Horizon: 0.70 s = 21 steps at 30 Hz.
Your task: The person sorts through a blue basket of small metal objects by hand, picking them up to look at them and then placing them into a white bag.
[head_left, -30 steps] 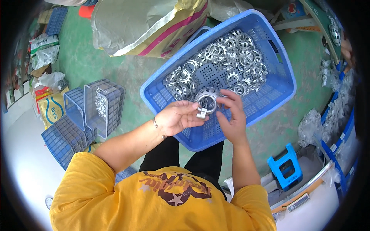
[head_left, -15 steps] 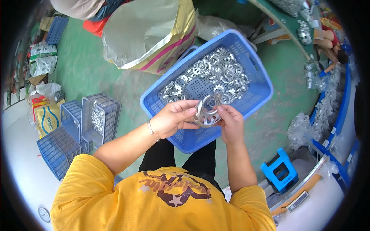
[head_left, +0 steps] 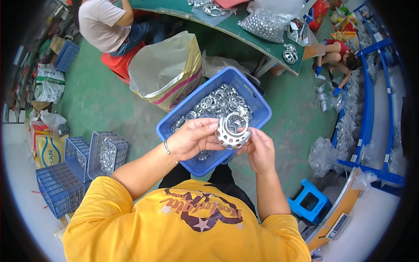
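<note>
Between my two hands is a shiny silver metal ring part (head_left: 228, 140) with a row of holes round its broad band and a smaller ring at its top. My left hand (head_left: 192, 139) pinches its left side with the fingers curled behind. My right hand (head_left: 261, 152) grips its right lower edge between thumb and fingers. Below them stands a blue plastic basket (head_left: 258, 114), tilted in view, holding many silver toothed and ring-shaped metal parts (head_left: 222, 98). My hands hide the near part of the basket.
Beyond the basket stands a large open woven sack (head_left: 187, 72). A person (head_left: 102, 19) sits by a green table (head_left: 227, 30); another person (head_left: 338, 54) crouches at far right. Grey-blue crates (head_left: 65, 183) lie left, a blue stool (head_left: 310, 201) right.
The view has swung up, bringing the green table and the seated person into sight. In my hands the ring part has turned, showing more of its round opening; both hands keep holding it.
</note>
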Motion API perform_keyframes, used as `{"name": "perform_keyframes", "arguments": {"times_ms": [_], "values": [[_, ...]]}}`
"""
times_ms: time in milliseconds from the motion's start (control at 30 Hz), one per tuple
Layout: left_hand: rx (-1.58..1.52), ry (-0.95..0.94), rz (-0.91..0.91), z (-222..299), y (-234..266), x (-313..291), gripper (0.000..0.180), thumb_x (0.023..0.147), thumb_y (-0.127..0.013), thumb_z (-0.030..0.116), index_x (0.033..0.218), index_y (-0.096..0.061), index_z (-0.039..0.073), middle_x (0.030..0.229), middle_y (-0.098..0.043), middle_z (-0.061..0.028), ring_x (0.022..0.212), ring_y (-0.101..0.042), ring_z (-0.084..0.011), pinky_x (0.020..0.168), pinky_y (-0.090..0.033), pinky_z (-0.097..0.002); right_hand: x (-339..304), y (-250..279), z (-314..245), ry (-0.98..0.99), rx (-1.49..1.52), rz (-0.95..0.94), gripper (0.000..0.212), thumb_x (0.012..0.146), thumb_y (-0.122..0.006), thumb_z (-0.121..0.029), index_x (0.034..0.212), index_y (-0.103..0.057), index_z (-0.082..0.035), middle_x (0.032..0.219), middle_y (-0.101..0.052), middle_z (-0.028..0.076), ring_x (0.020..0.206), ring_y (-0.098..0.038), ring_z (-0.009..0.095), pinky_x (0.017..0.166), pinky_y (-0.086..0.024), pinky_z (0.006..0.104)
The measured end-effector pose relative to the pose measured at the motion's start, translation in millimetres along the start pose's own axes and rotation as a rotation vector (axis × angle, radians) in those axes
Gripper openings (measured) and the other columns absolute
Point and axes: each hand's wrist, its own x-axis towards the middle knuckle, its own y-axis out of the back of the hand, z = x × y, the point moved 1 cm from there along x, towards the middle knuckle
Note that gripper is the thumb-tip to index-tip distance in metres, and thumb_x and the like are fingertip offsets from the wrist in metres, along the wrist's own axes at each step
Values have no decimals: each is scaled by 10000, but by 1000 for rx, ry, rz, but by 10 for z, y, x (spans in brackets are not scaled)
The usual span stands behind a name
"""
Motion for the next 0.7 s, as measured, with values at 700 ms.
{"name": "perform_keyframes", "arguments": {"times_ms": [700], "values": [[493, -101, -16, -4, -778, -260, 246, 821, -550, 54, 1059, -543, -6, 974, -597, -113, 884, -597, -183, 749, -516, -288, -616, 107, -445, 149, -53, -48, 180, 870, -443, -97, 994, -521, 7, 854, -585, 64, 720, -583, 115, 592, -492, 251]]}}
